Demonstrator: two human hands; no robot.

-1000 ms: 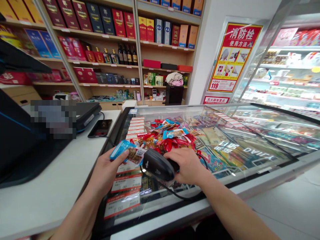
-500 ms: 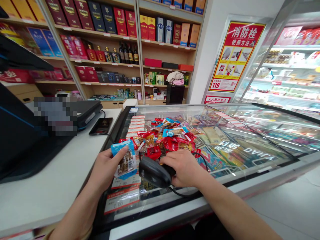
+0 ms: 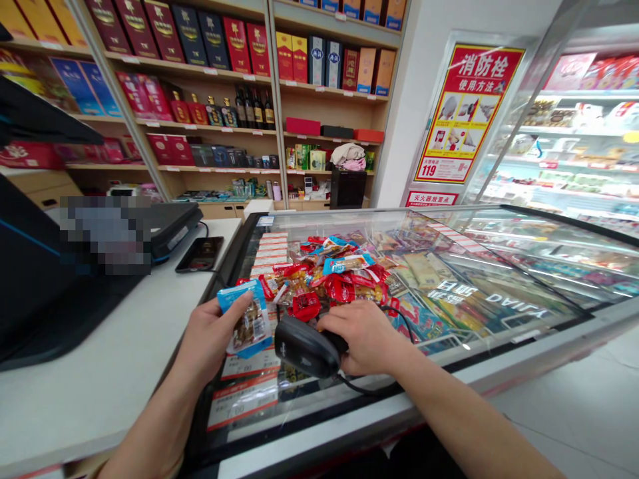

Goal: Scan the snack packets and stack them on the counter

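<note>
Left hand [image 3: 206, 338] pinches packet [image 3: 248, 319] by its edge, leaving its face uncovered | right hand [image 3: 363, 336] grips scanner [image 3: 305, 347] just beside, perhaps angled for reading | snacks [image 3: 344, 279] heaped on freezer [image 3: 319, 436]

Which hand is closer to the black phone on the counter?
Left. The left hand is just this side of the phone; the right hand is farther right, over the glass top.

Snack packet [image 3: 249, 327]: light blue ends, clear middle, brown contents. Scanner [image 3: 304, 349]: black, small pale marking. Heaped wrappers [image 3: 354, 289]: mostly red, a few blue and white. Price labels [image 3: 243, 401]: white, orange-red bands. Strip [image 3: 455, 237]: red-and-white stripes. Counter [image 3: 100, 399]: off-white. Poster [image 3: 469, 113]: red and yellow, white characters on top.
</note>
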